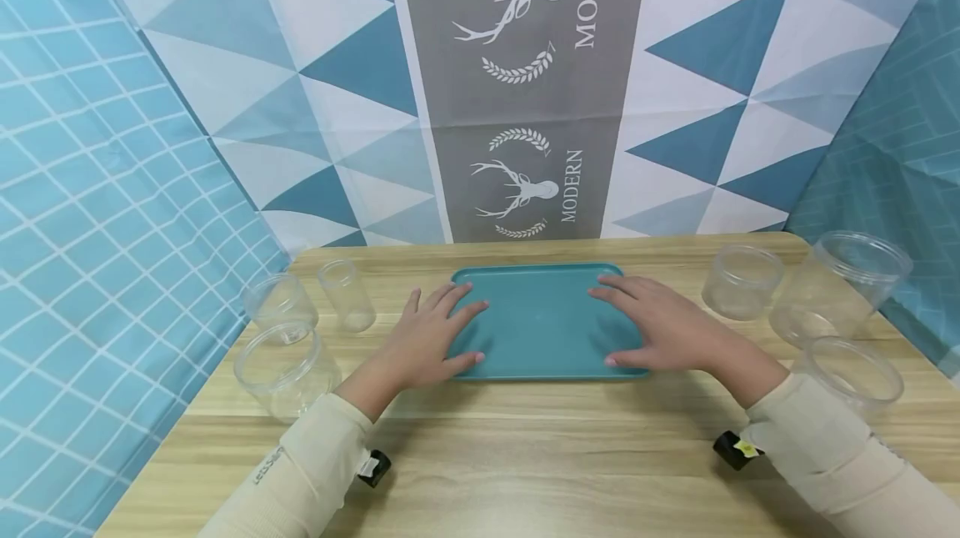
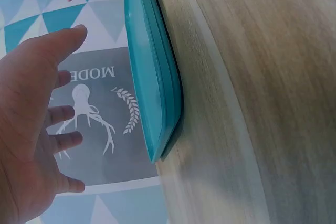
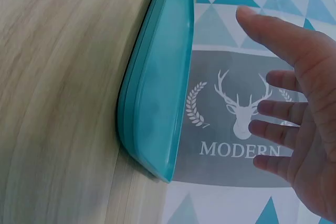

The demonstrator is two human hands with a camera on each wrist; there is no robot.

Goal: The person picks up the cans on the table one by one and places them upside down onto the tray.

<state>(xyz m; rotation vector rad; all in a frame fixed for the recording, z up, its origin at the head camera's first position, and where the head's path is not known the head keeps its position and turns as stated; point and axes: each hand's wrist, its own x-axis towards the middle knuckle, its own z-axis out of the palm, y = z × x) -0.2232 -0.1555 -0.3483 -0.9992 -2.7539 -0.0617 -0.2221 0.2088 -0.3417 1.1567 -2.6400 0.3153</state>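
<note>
A teal rectangular tray [image 1: 540, 321] lies on the wooden table; the wrist views show layered edges along its side [image 2: 167, 77]. My left hand [image 1: 431, 338] hovers over the tray's left end, fingers spread and thumb apart. Over the right end is my right hand [image 1: 663, 325], its fingers likewise extended and spread. In the left wrist view a gap separates the left hand [image 2: 31, 124] from the tray. The right wrist view shows the right hand [image 3: 310, 108] apart from the tray [image 3: 163, 77] too. Neither hand holds anything.
Clear containers stand at the left: a tall narrow one [image 1: 347, 296], a short one [image 1: 281, 300] and a wide one [image 1: 288, 375]. At the right are a small jar [image 1: 742, 284], a large jar [image 1: 836, 288] and a wide one [image 1: 851, 371]. Patterned cloth [image 1: 360, 87] hangs behind the table.
</note>
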